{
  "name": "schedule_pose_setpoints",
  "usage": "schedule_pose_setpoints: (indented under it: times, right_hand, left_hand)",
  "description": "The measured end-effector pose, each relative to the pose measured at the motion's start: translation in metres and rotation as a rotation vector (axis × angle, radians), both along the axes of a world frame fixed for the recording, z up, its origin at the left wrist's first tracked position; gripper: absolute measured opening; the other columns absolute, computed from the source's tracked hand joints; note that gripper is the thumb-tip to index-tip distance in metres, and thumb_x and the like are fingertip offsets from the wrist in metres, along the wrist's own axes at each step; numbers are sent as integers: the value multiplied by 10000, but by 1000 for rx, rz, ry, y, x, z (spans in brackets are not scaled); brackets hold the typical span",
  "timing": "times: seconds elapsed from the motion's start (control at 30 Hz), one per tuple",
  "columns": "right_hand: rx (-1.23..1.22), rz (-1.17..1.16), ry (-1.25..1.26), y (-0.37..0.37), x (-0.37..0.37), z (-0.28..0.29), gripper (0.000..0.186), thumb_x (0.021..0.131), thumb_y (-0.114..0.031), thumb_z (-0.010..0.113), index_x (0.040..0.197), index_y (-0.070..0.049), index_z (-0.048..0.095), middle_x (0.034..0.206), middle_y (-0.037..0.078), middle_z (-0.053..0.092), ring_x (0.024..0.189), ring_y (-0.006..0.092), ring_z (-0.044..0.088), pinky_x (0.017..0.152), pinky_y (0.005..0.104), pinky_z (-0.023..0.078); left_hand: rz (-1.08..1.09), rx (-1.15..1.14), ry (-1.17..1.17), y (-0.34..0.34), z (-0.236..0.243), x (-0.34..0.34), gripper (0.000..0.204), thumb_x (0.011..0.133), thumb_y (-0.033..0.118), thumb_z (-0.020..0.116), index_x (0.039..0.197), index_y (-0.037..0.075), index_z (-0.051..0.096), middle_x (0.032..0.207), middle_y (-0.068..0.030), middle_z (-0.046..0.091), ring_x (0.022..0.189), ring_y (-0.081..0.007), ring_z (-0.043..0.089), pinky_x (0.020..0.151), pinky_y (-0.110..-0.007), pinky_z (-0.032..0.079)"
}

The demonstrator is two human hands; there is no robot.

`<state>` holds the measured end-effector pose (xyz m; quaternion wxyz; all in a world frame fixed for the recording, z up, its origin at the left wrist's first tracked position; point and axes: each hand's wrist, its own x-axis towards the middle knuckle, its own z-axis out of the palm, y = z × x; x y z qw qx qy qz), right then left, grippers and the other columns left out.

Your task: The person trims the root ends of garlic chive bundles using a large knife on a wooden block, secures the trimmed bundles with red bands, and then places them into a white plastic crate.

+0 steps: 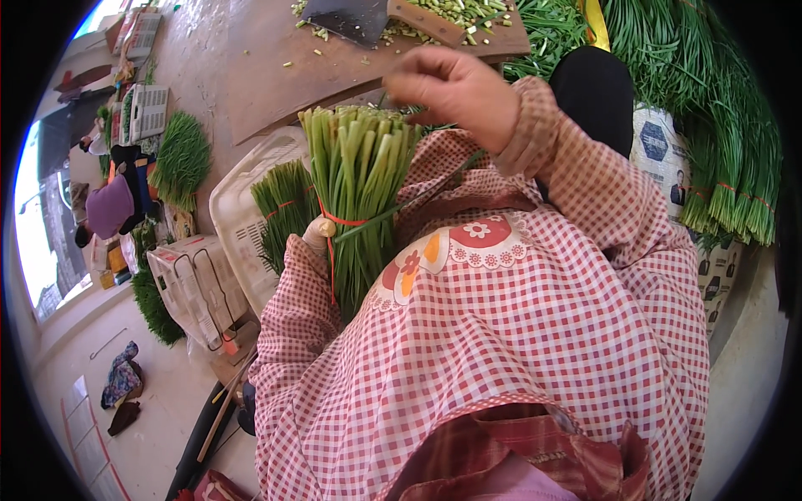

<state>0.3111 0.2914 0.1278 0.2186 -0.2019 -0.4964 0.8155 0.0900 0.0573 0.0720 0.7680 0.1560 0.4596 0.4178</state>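
My left hand (316, 234) is mostly hidden by its checked sleeve and grips the side of a thick bunch of green chives (355, 179). A red band (344, 221) goes around the bunch, and its pale cut ends point up and away from me. One loose green stalk (368, 227) sticks out across the band. Just beyond the cut ends hangs my right hand (455, 92). Its fingers are bent but apart, slightly blurred, and I see nothing held in them.
A cleaver (347, 18) with a wooden handle (426, 20) lies on the brown board (292, 92) among chopped stem ends. A white crate (230, 200) at the left holds another banded bunch (284, 200). Chives are heaped (668, 58) at the far right. Another person (113, 204) sits at far left.
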Motion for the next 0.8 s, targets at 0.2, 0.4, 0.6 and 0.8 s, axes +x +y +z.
schedule_pose_setpoints:
  times: [0.2,0.4,0.6,0.8]
  right_hand:
    - [189,191,-122,-9,6,-25,316,855,-183,644,1111,-34,534,960,63,605,856,129,586,702,261,514]
    - [-22,110,-3,-33,-5,-35,123,884,-114,604,943,-7,588,764,-6,598,689,62,552,646,223,483]
    - [367,-15,-133,-23,1,-38,112,876,-117,604,880,-7,629,749,21,621,671,84,554,633,237,474]
    - [41,-510,-103,58,34,-38,156,883,-179,590,978,-56,605,824,54,645,729,147,608,667,266,488]
  left_hand:
    - [43,-16,-43,-8,6,-2,795,654,325,769,1298,-10,445,1225,-143,558,1063,-256,578,917,-388,473]
    - [92,-34,-110,-14,7,1,781,657,320,767,1290,-11,452,1208,-149,568,1041,-258,591,897,-391,489]
    - [216,-116,-97,-14,15,8,741,666,305,758,1271,-12,470,1164,-159,590,988,-264,616,854,-395,518]
    - [422,-165,-45,-18,31,17,574,744,250,697,1230,9,510,1100,-155,621,938,-268,635,837,-400,529]
